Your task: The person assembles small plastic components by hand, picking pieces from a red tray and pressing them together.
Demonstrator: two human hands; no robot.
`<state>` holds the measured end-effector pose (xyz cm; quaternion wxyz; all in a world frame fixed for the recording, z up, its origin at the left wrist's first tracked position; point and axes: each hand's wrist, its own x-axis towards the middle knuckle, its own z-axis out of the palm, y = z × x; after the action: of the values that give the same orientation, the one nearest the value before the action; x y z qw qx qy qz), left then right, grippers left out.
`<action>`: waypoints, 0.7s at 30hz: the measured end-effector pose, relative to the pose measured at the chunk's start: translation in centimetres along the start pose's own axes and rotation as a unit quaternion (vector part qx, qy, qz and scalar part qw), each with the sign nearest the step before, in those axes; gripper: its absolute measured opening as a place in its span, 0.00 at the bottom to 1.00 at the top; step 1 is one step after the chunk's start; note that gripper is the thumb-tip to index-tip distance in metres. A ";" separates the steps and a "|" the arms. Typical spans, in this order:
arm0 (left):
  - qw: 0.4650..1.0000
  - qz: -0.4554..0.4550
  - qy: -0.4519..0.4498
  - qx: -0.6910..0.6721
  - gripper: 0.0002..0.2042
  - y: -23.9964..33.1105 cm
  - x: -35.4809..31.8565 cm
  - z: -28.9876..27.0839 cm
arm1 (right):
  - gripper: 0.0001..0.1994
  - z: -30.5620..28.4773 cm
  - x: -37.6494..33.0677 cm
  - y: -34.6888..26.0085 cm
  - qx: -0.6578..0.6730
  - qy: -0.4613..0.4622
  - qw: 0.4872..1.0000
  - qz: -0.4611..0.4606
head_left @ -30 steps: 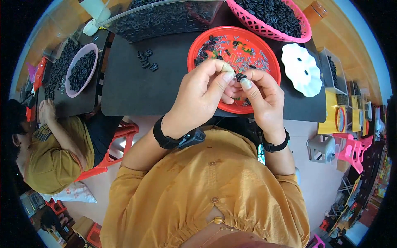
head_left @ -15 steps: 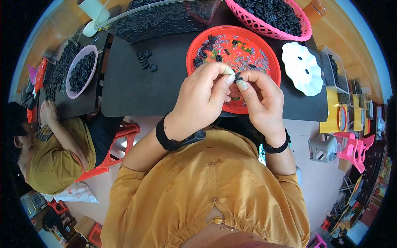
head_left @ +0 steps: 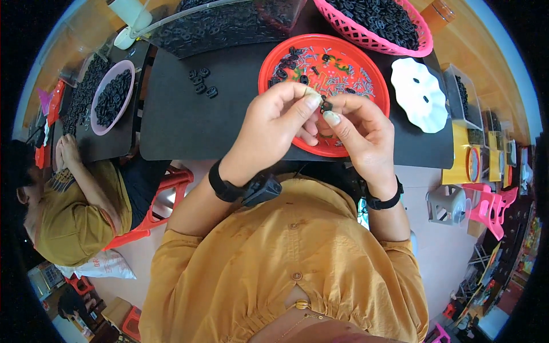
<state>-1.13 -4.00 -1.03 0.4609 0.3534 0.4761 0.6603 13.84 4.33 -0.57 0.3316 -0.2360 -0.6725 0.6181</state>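
Observation:
A small black plastic part [head_left: 326, 106] is pinched in the fingertips of my right hand [head_left: 366, 128], above a round red tray [head_left: 380, 103]. My left hand [head_left: 274, 123] is beside it, thumb pressed to forefinger close to the part; anything between those fingertips is too small to make out. In the tray lie many small metal pins [head_left: 360, 80] and some black parts [head_left: 282, 73]. Several black parts [head_left: 200, 88] sit in a small group on the dark table [head_left: 189, 126] to the left. Two more rest on a white scalloped plate [head_left: 412, 83] at right.
A pink basket [head_left: 426, 43] heaped with black parts stands at the back right. Behind the table's middle is a clear bin [head_left: 229, 31] of the same parts. A co-worker [head_left: 86, 200] sits at left by a pale bowl [head_left: 97, 130]. Stools [head_left: 446, 206] stand at right.
My left thumb and fingertips have drawn slightly away from the black part, and the left wrist has shifted a little to the left. The part stays in my right fingertips, now more visible.

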 end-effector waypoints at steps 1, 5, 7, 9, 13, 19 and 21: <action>0.998 -0.050 -0.022 -0.025 0.08 0.3 0.2 -0.3 | 0.07 -0.1 0.1 0.0 0.000 0.000 1.000 0.001; 0.993 -0.099 -0.064 -0.032 0.10 1.1 0.9 -1.0 | 0.14 -0.9 0.7 -1.0 -0.113 -0.041 0.986 -0.119; 0.989 -0.109 -0.098 -0.017 0.10 1.3 1.1 -1.1 | 0.15 -1.3 1.2 -1.1 -0.210 -0.049 0.960 -0.180; 0.988 -0.113 -0.102 -0.014 0.11 1.6 1.4 -1.1 | 0.14 -1.6 1.6 -1.0 -0.304 -0.017 0.907 -0.290; 0.990 -0.104 -0.098 0.006 0.12 2.3 1.8 -1.0 | 0.09 -2.3 2.0 -0.7 -0.260 0.002 0.935 -0.242; 0.918 0.099 -0.056 0.379 0.09 1.2 3.5 -2.9 | 0.08 -2.7 1.2 0.1 -0.040 0.043 0.996 -0.069; 0.846 0.168 -0.079 0.499 0.09 0.7 4.2 -3.2 | 0.09 -2.9 1.0 0.3 0.002 0.048 0.999 -0.025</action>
<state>-5.63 -1.12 -1.23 0.1404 0.6610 0.6371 0.3709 15.26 7.08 -0.66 0.3796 -0.2480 -0.6601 0.5989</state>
